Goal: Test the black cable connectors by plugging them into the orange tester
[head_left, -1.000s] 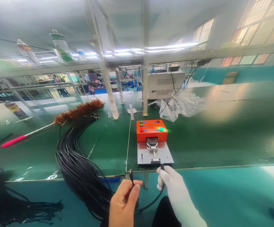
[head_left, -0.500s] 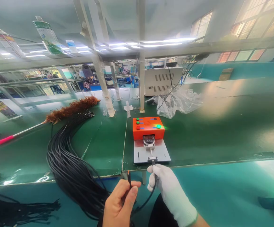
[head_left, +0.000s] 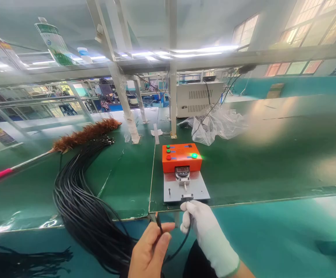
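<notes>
My bare left hand [head_left: 151, 247] pinches a black cable end [head_left: 158, 222] with an orange tip pointing up. In a white glove, my right hand [head_left: 204, 231] grips another black cable [head_left: 189, 227] at the front edge of a metal plate [head_left: 170, 187]; its end is hidden by the fingers and the small clamp block [head_left: 187, 197]. On the plate sits a digital gauge [head_left: 182, 172], its plunger pointing at the block. Behind it stands an orange box [head_left: 181, 157] with green and red buttons and a lit green light.
A thick bundle of black cables [head_left: 78, 200] hangs over the green table's [head_left: 243, 170] front edge. Behind it lies a brown duster [head_left: 87, 133]. Clear plastic [head_left: 214, 125], a grey metal box [head_left: 198, 98] and shelf posts [head_left: 173, 77] stand further back.
The cable end in my left hand has tilted leftward and sunk slightly. My right hand stays at the block, and the digits on the gauge look different. The view has shifted slightly.
</notes>
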Demonstrator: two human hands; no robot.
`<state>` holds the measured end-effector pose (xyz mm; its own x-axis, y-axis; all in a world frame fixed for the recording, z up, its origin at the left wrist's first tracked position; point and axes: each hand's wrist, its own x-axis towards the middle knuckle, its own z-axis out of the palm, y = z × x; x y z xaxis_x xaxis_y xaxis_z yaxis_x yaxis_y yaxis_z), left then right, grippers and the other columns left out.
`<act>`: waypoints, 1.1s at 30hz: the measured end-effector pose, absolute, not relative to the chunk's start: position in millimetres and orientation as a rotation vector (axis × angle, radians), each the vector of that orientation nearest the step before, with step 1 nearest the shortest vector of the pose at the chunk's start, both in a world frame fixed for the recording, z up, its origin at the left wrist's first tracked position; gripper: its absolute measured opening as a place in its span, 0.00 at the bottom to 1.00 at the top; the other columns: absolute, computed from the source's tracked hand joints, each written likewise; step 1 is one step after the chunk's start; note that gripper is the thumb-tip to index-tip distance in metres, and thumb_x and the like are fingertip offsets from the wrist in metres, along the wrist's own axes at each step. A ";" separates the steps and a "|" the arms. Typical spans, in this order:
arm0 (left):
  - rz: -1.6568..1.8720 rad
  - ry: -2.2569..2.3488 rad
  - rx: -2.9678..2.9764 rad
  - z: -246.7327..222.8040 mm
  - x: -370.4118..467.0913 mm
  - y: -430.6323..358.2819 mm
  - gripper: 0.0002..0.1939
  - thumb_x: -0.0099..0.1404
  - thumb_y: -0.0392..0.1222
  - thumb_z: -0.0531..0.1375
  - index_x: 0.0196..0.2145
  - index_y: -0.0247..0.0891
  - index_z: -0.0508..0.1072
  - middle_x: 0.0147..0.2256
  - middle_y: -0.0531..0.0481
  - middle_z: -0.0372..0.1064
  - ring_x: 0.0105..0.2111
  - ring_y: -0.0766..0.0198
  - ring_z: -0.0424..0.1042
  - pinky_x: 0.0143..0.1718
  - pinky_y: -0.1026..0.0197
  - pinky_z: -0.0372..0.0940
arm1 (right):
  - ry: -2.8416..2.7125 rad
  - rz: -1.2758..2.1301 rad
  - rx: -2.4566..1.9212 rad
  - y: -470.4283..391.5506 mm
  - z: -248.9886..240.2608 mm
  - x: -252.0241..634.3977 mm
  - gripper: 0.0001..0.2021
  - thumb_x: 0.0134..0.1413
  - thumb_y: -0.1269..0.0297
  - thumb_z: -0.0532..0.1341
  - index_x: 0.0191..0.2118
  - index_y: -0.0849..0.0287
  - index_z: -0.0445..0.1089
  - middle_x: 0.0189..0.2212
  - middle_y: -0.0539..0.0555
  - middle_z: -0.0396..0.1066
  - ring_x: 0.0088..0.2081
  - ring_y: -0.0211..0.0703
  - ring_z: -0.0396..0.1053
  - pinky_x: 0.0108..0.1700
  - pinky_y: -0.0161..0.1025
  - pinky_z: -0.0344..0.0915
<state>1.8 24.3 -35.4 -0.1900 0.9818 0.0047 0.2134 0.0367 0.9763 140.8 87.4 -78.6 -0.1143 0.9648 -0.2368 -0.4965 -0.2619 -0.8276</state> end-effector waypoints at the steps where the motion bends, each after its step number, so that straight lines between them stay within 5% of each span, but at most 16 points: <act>1: 1.241 1.486 1.257 -37.5 2.5 24.6 0.14 0.58 0.55 0.60 0.33 0.46 0.81 0.28 0.50 0.73 0.30 0.58 0.69 0.34 0.62 0.61 | -0.700 1.635 -0.958 87.9 -77.6 140.2 0.12 0.51 0.57 0.58 0.29 0.62 0.66 0.11 0.46 0.64 0.13 0.36 0.61 0.21 0.36 0.57; 9: 1.387 1.368 1.090 -48.8 9.2 25.9 0.15 0.56 0.48 0.64 0.40 0.41 0.75 0.26 0.54 0.69 0.26 0.64 0.66 0.30 0.64 0.61 | -1.082 1.593 -1.296 75.8 -69.7 150.9 0.12 0.50 0.55 0.52 0.29 0.58 0.65 0.13 0.50 0.67 0.17 0.44 0.65 0.25 0.42 0.62; 13: 1.375 1.382 1.125 -43.7 12.9 24.9 0.11 0.57 0.44 0.61 0.39 0.41 0.69 0.22 0.58 0.66 0.23 0.66 0.63 0.27 0.65 0.58 | -1.409 0.765 -1.724 51.7 -55.7 165.5 0.19 0.48 0.55 0.56 0.45 0.56 0.71 0.43 0.61 0.74 0.46 0.60 0.69 0.50 0.56 0.59; 15: 1.360 1.377 1.146 -44.1 16.8 23.8 0.09 0.57 0.42 0.61 0.35 0.41 0.67 0.23 0.57 0.66 0.24 0.66 0.64 0.28 0.64 0.58 | -1.391 0.787 -1.584 44.1 -44.2 165.0 0.21 0.50 0.54 0.57 0.51 0.52 0.70 0.52 0.58 0.69 0.54 0.59 0.63 0.57 0.53 0.55; 19: 1.270 1.345 1.187 -49.4 24.6 20.7 0.07 0.55 0.40 0.61 0.30 0.41 0.65 0.22 0.56 0.67 0.24 0.64 0.65 0.27 0.64 0.56 | -1.249 1.376 -1.182 43.2 -25.4 150.1 0.14 0.52 0.54 0.57 0.35 0.58 0.74 0.38 0.57 0.76 0.42 0.51 0.71 0.45 0.41 0.65; 22: 1.267 1.434 1.260 -50.6 22.3 18.8 0.05 0.58 0.43 0.59 0.32 0.41 0.67 0.25 0.54 0.70 0.26 0.62 0.67 0.29 0.62 0.59 | -1.060 1.425 -1.247 52.0 -26.4 144.7 0.13 0.51 0.56 0.57 0.23 0.59 0.67 0.22 0.54 0.74 0.28 0.45 0.70 0.34 0.38 0.65; 33: 1.300 1.526 1.303 -47.9 6.7 19.6 0.08 0.59 0.48 0.60 0.32 0.42 0.73 0.28 0.52 0.72 0.28 0.61 0.70 0.31 0.63 0.63 | -0.972 1.501 -1.295 81.0 -53.7 152.1 0.10 0.47 0.60 0.56 0.24 0.60 0.68 0.11 0.50 0.69 0.15 0.39 0.64 0.24 0.37 0.62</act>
